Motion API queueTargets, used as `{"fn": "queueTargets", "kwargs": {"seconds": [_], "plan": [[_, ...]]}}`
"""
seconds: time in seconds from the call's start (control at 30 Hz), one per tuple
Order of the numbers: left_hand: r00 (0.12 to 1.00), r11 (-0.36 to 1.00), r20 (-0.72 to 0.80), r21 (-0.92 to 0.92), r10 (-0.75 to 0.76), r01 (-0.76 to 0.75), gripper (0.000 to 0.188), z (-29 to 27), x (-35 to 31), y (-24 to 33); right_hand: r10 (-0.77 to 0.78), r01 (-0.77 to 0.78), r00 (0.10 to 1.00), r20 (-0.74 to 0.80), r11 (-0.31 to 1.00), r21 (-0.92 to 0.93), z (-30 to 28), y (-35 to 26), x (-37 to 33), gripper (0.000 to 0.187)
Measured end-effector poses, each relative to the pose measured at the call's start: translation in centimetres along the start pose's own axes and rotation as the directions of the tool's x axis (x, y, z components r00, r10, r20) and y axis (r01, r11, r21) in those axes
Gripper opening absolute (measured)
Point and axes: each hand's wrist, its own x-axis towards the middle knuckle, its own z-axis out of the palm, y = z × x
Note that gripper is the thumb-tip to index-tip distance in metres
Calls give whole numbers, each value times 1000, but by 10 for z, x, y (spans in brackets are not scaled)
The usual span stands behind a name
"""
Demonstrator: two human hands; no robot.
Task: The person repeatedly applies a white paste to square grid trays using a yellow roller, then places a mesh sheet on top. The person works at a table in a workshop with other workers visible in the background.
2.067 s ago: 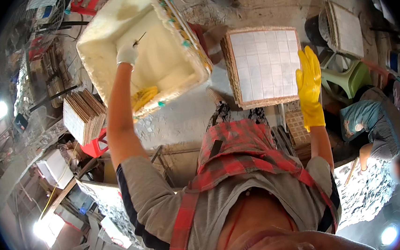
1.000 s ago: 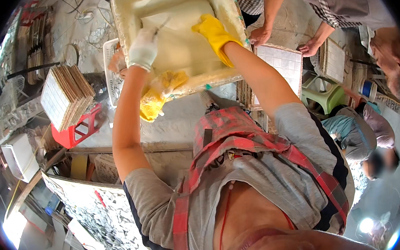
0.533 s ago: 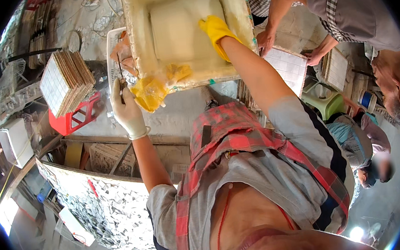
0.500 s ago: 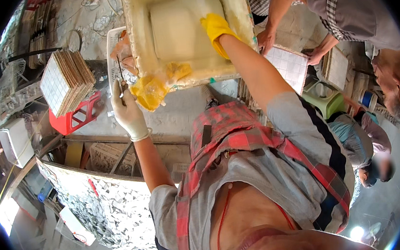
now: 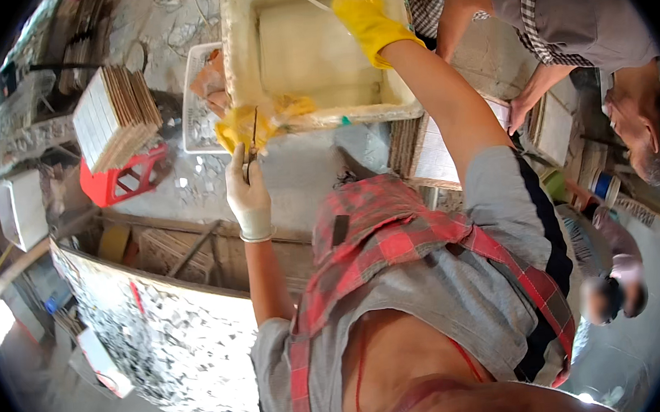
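Observation:
My right hand (image 5: pixel 375 26), in a yellow rubber glove, reaches over a cream-coloured deep tub (image 5: pixel 241 66) of pale, cloudy liquid. Its fingers are closed at the end of a thin white strip (image 5: pixel 311 1), perhaps a sheet seen edge-on, above the liquid. My left hand (image 5: pixel 250 201), in a white glove, is below the tub's near left corner. It grips a slim dark pointed tool (image 5: pixel 255 127), tip upward; whether it is scissors or tweezers I cannot make out. Behind the tool, crumpled yellow plastic (image 5: pixel 231 127) hangs over the tub's near rim.
A white basket (image 5: pixel 192 131) with orange scraps stands left of the tub. Farther left, stacked tile boards (image 5: pixel 118 118) rest on a red stool (image 5: pixel 103 185). A chip-covered bin (image 5: pixel 177 334) is near my left arm. At right, a co-worker's hands hold a tiled board (image 5: pixel 438 151).
My right hand has lifted slightly, and the white piece now appears as a thin strip pointing left. My left hand has moved right, bringing the tool in front of the yellow plastic.

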Motion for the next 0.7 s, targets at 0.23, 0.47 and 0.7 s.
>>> {"fn": "queueTargets", "kwargs": {"seconds": [0.23, 0.47, 0.7], "plan": [[983, 953, 118, -253, -142, 167, 38, 26, -71, -9, -157, 279, 944, -290, 849, 449, -178, -3, -90, 42], [937, 896, 320, -362, -137, 255, 36, 103, -117, 11, -37, 255, 958, -283, 558, 790, -293, 103, -265, 42], [665, 850, 745, -321, -45, 417, 37, 194, -163, 0, 191, 12, 977, -89, 373, 928, -246, 246, -419, 42]]}}
